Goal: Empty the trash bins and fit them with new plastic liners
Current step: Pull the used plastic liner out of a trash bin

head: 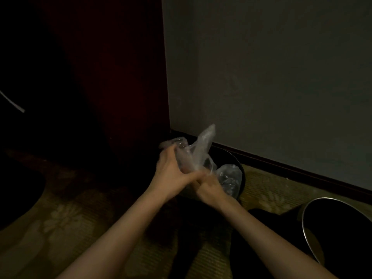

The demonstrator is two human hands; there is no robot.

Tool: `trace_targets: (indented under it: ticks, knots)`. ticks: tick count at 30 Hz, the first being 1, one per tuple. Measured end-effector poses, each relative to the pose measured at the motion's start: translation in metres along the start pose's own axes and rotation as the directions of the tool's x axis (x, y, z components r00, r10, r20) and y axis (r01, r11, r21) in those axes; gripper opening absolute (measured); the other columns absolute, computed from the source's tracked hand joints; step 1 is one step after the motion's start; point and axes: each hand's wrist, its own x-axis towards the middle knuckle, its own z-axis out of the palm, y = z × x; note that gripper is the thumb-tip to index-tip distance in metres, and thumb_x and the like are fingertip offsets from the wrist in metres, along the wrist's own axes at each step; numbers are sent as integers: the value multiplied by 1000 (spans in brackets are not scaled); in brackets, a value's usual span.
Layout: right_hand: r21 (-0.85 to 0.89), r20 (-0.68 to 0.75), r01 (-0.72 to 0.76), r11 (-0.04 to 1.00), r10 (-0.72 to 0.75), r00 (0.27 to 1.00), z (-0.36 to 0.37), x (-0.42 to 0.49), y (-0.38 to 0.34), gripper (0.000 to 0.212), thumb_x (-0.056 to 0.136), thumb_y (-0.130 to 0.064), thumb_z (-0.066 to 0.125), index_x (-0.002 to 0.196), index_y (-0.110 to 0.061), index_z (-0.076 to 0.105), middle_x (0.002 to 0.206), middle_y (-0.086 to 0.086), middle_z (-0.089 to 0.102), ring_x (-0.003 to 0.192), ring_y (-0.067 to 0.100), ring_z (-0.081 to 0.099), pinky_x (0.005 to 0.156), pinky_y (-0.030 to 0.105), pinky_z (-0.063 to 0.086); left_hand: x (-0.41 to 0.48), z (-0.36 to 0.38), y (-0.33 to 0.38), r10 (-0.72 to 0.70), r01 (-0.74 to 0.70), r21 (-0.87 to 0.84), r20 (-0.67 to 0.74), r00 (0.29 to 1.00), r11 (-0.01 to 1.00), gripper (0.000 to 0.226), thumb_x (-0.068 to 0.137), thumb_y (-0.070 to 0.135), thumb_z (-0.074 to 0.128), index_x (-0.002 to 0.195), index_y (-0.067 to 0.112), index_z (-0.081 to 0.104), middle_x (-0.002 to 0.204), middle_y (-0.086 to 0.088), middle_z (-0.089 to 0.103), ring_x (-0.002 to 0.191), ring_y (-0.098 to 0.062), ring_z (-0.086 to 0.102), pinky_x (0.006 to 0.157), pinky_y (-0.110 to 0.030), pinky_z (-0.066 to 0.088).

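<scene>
A dark round trash bin (239, 168) stands on the carpet in the corner by the wall. A clear plastic liner (201, 150) rises crumpled above it, and part of the plastic bulges inside the bin's right side. My left hand (171, 172) grips the liner's bunched upper part. My right hand (209, 188) pinches the plastic just below, the two hands touching over the bin. A second dark bin (308, 234) with a pale metal rim stands at the lower right, its inside dark.
A grey wall (271, 77) with a dark baseboard (291, 170) runs behind the bins. Dark red furniture or a panel (120, 77) stands at the left. The floor is patterned carpet (70, 218). The room is dim.
</scene>
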Motion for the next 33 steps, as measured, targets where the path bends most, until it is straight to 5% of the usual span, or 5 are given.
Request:
trace_targets:
  ticks: [4,7,21,30,33]
  knots:
    - [-100,-76,170,980,-178,981,12,-8,-5,23,93,-18,56,107,-6,68,106,13,68,101,29,63,86,38,48,4,5,-3,-210,232,-240,113,971,943,140,55,52,89,154,35,-9,160,-3,16,143,-24,29,108,-37,38]
    - [-86,-134,260,962,-270,954,13,-9,-2,8,86,-16,62,90,-13,68,85,9,71,79,26,67,67,41,51,5,13,-1,-208,238,-400,117,971,885,93,67,40,87,144,29,37,128,8,54,112,-2,59,80,-17,46]
    - [326,-117,2,945,38,992,15,6,-8,68,86,-17,70,145,-7,38,133,9,58,121,21,57,94,24,46,17,14,28,-391,297,-807,89,916,511,16,98,23,55,91,11,63,80,-7,64,70,-16,64,63,-27,51]
    - [112,497,-117,987,47,867,-64,9,-25,35,98,-2,52,130,11,50,117,16,60,111,24,59,73,13,42,7,-28,48,103,-36,-124,588,803,992,36,86,57,61,83,24,74,79,2,73,70,-7,69,60,-21,53]
    - [16,551,-28,999,15,834,-77,28,-30,13,94,-2,55,91,-8,67,79,0,58,71,3,55,61,13,40,3,-20,38,94,-383,418,565,820,824,34,90,56,56,77,26,65,67,5,63,57,-4,59,53,-27,46]
